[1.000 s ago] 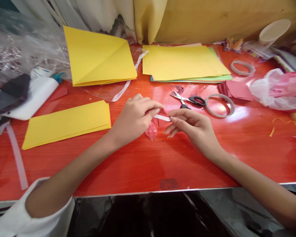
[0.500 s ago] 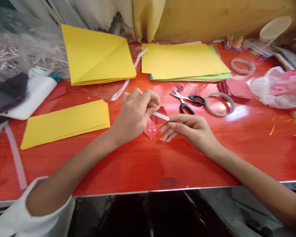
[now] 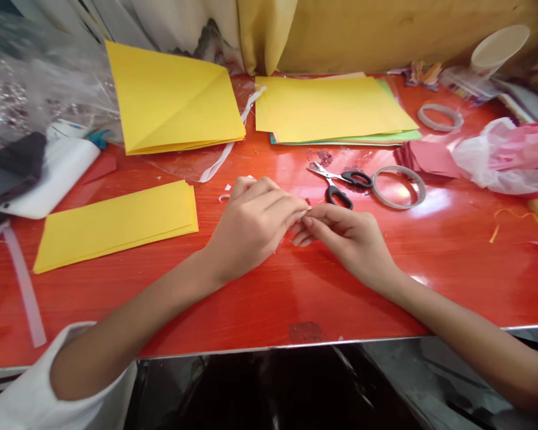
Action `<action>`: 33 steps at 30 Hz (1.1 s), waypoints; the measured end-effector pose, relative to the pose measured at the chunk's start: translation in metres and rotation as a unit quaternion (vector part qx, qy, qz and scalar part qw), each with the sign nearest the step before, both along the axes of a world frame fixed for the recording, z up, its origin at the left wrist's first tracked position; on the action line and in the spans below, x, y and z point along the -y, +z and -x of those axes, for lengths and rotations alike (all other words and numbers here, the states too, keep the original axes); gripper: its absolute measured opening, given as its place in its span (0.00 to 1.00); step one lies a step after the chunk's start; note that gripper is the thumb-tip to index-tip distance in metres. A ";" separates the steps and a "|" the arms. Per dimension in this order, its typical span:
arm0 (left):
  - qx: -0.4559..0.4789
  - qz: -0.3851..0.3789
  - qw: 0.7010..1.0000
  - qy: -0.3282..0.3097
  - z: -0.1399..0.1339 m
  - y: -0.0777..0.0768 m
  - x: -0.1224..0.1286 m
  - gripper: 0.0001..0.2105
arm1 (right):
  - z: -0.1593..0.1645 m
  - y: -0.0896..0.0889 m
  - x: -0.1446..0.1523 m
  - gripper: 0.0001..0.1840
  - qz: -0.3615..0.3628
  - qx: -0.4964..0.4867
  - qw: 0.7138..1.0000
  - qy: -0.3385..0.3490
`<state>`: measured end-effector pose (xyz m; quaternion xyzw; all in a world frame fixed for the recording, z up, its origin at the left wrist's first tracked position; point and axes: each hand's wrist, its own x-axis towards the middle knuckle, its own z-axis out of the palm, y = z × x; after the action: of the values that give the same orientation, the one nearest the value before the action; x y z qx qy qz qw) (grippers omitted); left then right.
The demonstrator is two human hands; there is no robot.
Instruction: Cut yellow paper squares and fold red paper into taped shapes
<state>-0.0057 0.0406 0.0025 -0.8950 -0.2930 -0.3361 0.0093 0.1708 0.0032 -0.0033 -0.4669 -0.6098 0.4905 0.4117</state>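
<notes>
My left hand bends over the red table with its fingers pressed together at the tips. My right hand meets it fingertip to fingertip, thumb and forefinger pinched. Between them a bit of dark red folded paper peeks out; my fingers hide most of it. Just beyond the right hand lie black-handled scissors, blades spread a little. A roll of clear tape rests beside them. Small white scraps lie behind the left hand.
Folded yellow paper lies at left, with a larger yellow stack behind. More coloured sheets sit at the back. To the right are red paper pieces, a pink-and-white plastic bag and a second tape roll.
My left hand has moved right and slightly nearer, its fingers now covering the red paper and white strip. White scraps behind it have come into view. The right hand has barely moved.
</notes>
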 end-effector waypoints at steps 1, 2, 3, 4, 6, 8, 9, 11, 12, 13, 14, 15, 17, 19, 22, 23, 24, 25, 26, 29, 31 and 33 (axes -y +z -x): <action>0.003 0.015 1.000 0.002 0.000 0.001 0.001 0.07 | 0.000 0.000 0.000 0.06 -0.009 0.015 1.000 -0.001; 0.005 0.032 0.999 0.005 0.000 0.001 0.002 0.07 | 0.000 0.000 0.000 0.06 -0.017 0.026 1.000 -0.003; 0.011 0.046 0.999 0.005 -0.001 0.002 0.002 0.07 | 0.000 0.000 0.000 0.06 -0.021 0.035 0.999 -0.006; 0.015 0.061 0.998 0.004 -0.001 0.002 0.002 0.07 | 0.000 0.001 0.000 0.06 -0.024 0.042 0.999 -0.009; 0.033 0.082 0.996 -0.003 -0.001 0.001 0.003 0.07 | 0.001 0.002 0.000 0.06 -0.034 0.058 0.998 -0.017; 0.057 0.096 0.994 -0.018 -0.002 0.000 0.003 0.07 | 0.001 0.002 0.000 0.06 -0.054 0.081 0.995 -0.027; 0.067 0.102 0.992 -0.025 -0.003 0.000 0.003 0.06 | 0.001 0.002 -0.001 0.06 -0.066 0.101 0.992 -0.032; 0.081 0.117 0.989 -0.032 -0.004 -0.002 0.004 0.07 | 0.000 0.001 -0.003 0.07 -0.094 0.147 0.984 -0.034; 0.081 0.130 0.988 -0.028 -0.004 -0.002 0.004 0.07 | 0.000 0.000 -0.004 0.07 -0.106 0.168 0.980 -0.030; 0.083 0.145 0.986 -0.023 -0.005 -0.003 0.004 0.07 | 0.000 -0.001 -0.005 0.07 -0.116 0.185 0.976 -0.022; 0.085 0.163 0.983 -0.016 -0.005 -0.004 0.004 0.07 | -0.001 -0.001 -0.006 0.07 -0.126 0.197 0.972 -0.013; 0.087 0.179 0.980 -0.009 -0.006 -0.004 0.003 0.07 | -0.001 -0.001 -0.007 0.07 -0.135 0.206 0.969 -0.005; 0.089 0.184 0.979 0.005 -0.006 -0.006 0.003 0.06 | -0.002 -0.001 -0.008 0.07 -0.150 0.222 0.963 0.002; 0.080 0.143 0.986 0.003 -0.005 -0.007 0.001 0.05 | -0.002 -0.001 -0.008 0.07 -0.161 0.235 0.959 0.002; 0.044 0.062 0.997 -0.022 -0.004 -0.008 0.000 0.06 | -0.004 -0.001 -0.007 0.06 -0.177 0.238 0.955 -0.005; 0.033 0.048 0.998 -0.029 -0.004 -0.009 0.000 0.06 | -0.004 -0.001 -0.007 0.05 -0.185 0.242 0.952 -0.011; 0.027 0.039 0.998 -0.033 -0.003 -0.009 0.000 0.07 | -0.005 -0.002 -0.008 0.05 -0.195 0.248 0.949 -0.019; 0.026 0.034 0.998 -0.035 -0.003 -0.009 0.001 0.07 | -0.005 -0.002 -0.008 0.05 -0.204 0.258 0.944 -0.025; 0.027 0.032 0.999 -0.034 -0.003 -0.009 0.001 0.07 | -0.005 -0.003 -0.008 0.04 -0.212 0.270 0.939 -0.030; 0.035 0.029 0.999 -0.028 -0.004 -0.010 0.001 0.07 | -0.004 -0.005 -0.008 0.04 -0.241 0.293 0.925 -0.030; 0.038 0.027 0.999 -0.026 -0.004 -0.011 0.001 0.07 | -0.004 -0.005 -0.008 0.04 -0.260 0.305 0.916 -0.033; 0.041 0.017 0.999 -0.024 -0.004 -0.012 0.001 0.07 | -0.004 -0.005 -0.007 0.04 -0.274 0.318 0.907 -0.040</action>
<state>-0.0015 0.0395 -0.0091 -0.8873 -0.2771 -0.3678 -0.0262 0.1746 0.0100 -0.0088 -0.4912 -0.7996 0.1124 0.3266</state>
